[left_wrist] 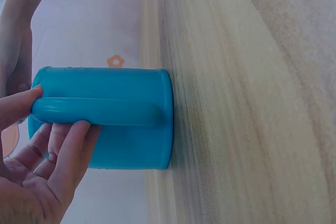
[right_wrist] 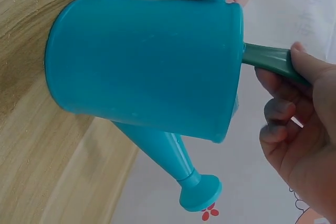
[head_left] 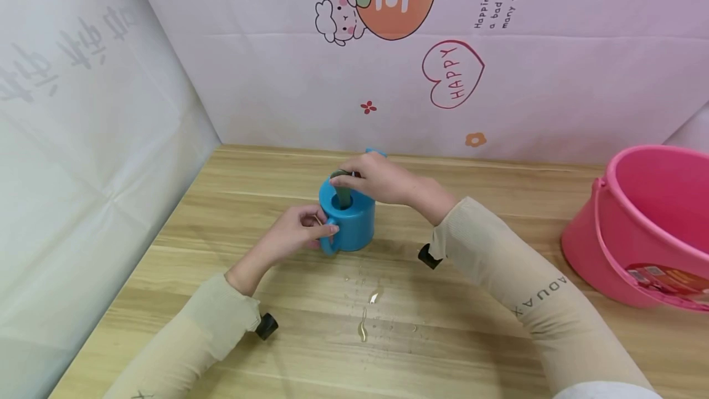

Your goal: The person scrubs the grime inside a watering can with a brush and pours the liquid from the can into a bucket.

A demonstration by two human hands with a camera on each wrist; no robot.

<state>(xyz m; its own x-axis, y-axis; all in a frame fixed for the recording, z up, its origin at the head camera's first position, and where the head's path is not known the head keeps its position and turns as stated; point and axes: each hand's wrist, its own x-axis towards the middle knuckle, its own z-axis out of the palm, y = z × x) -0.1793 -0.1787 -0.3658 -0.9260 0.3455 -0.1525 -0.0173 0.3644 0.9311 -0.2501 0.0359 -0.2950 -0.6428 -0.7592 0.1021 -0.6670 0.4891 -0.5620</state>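
Observation:
A blue watering can stands upright on the wooden table. My left hand holds its side handle, thumb on one side and fingers on the other. From the round opening in the top sticks a green handle, its lower end hidden inside the can. My right hand pinches the upper end of this green handle between thumb and fingers. The spout with its round rose points away from me, toward the back wall.
A pink bucket with a carrying handle stands at the right of the table. Small water puddles and drops lie on the wood in front of the can. A printed white sheet hangs behind the table's back edge.

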